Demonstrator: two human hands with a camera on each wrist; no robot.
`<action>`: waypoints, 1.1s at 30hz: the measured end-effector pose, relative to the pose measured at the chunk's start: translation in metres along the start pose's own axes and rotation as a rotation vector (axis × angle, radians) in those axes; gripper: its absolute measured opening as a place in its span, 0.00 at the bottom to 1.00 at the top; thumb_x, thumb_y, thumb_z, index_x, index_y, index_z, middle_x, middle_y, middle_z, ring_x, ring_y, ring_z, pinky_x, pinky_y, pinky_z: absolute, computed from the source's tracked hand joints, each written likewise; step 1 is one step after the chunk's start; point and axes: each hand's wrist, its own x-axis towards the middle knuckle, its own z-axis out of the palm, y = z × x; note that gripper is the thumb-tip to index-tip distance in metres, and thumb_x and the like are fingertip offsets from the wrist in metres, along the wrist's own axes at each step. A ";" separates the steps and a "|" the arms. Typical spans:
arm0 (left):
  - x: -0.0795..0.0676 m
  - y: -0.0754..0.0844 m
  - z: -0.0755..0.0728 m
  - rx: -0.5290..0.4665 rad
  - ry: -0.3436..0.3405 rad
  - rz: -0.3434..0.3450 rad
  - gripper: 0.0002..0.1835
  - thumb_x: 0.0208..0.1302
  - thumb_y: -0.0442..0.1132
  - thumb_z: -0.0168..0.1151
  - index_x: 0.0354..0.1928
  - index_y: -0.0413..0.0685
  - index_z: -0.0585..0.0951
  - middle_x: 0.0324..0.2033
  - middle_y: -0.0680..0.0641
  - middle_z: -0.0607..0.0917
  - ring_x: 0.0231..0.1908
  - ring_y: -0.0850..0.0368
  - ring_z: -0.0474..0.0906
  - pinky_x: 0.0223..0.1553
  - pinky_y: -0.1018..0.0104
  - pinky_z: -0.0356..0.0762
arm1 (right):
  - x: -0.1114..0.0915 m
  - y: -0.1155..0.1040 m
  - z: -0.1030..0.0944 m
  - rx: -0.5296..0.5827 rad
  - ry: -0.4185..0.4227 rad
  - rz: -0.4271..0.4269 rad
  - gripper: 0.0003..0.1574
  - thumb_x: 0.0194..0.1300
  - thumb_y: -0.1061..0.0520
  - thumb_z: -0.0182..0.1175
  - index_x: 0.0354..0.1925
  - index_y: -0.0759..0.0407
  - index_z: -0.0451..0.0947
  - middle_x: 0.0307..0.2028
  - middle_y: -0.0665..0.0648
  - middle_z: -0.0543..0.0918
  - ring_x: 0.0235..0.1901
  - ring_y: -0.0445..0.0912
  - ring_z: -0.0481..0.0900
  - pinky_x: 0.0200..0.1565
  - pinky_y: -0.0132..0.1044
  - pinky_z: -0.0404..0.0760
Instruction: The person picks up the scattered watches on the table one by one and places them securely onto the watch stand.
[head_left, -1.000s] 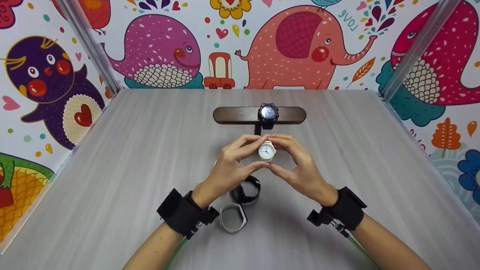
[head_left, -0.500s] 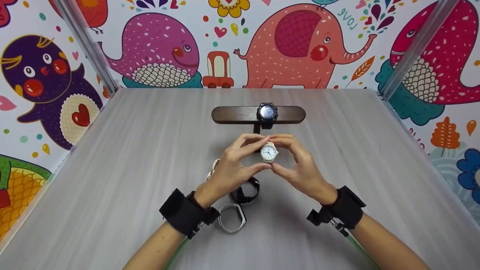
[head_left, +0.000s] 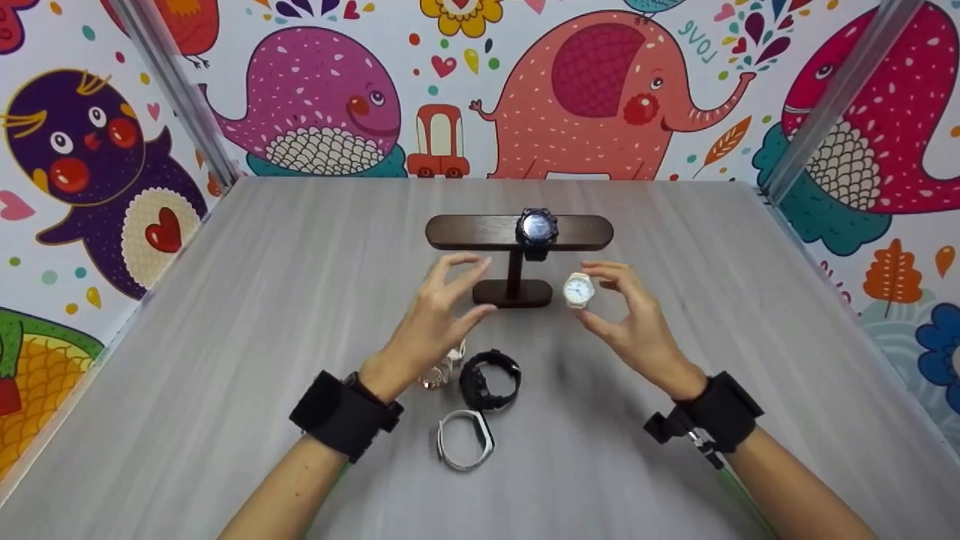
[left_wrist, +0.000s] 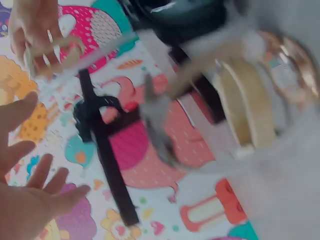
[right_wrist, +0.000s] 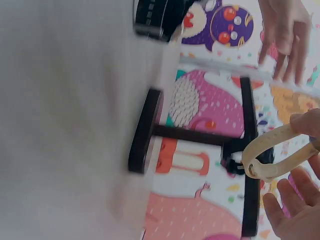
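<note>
A cream-strapped wristwatch (head_left: 577, 290) with a round white dial is pinched between the thumb and fingers of my right hand (head_left: 636, 322), just right of the stand. In the right wrist view its strap (right_wrist: 272, 137) forms a closed loop. My left hand (head_left: 429, 319) is held apart from it, left of the stand, thumb and fingers spread with nothing between them. Behind both hands rises a dark wooden T-shaped watch stand (head_left: 450, 232). A black round-faced watch (head_left: 537, 228) sits on its bar, right of the middle.
Below the stand lie a black watch (head_left: 489, 380), a white-grey band (head_left: 465, 441) and gold-toned watches (head_left: 435, 375), the last partly hidden by my left hand. Printed cartoon panels (head_left: 592, 90) wall in the grey table (head_left: 315, 247) at the back and sides.
The hands have parted. My left hand has let go of the cream watch and moved left, while my right hand has carried the watch right, uncovering the stand's base.
</note>
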 end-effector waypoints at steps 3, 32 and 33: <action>0.003 -0.013 -0.008 0.045 0.006 -0.068 0.32 0.59 0.34 0.71 0.66 0.33 0.74 0.61 0.33 0.73 0.65 0.39 0.71 0.68 0.51 0.74 | 0.003 0.011 -0.013 -0.040 0.018 0.067 0.33 0.53 0.70 0.74 0.57 0.67 0.76 0.58 0.62 0.80 0.59 0.37 0.74 0.60 0.24 0.75; 0.055 -0.050 -0.015 0.041 -0.057 -0.354 0.34 0.62 0.32 0.69 0.70 0.36 0.69 0.68 0.35 0.71 0.70 0.40 0.67 0.72 0.51 0.68 | 0.066 0.056 -0.045 0.005 -0.082 0.374 0.31 0.63 0.59 0.69 0.63 0.61 0.73 0.60 0.61 0.78 0.65 0.55 0.74 0.69 0.54 0.73; 0.055 -0.051 -0.016 0.040 -0.058 -0.358 0.34 0.63 0.33 0.68 0.70 0.35 0.69 0.68 0.35 0.71 0.70 0.40 0.68 0.72 0.51 0.69 | 0.066 0.057 -0.045 0.018 -0.088 0.378 0.32 0.63 0.60 0.69 0.63 0.61 0.72 0.60 0.60 0.77 0.65 0.55 0.74 0.69 0.52 0.73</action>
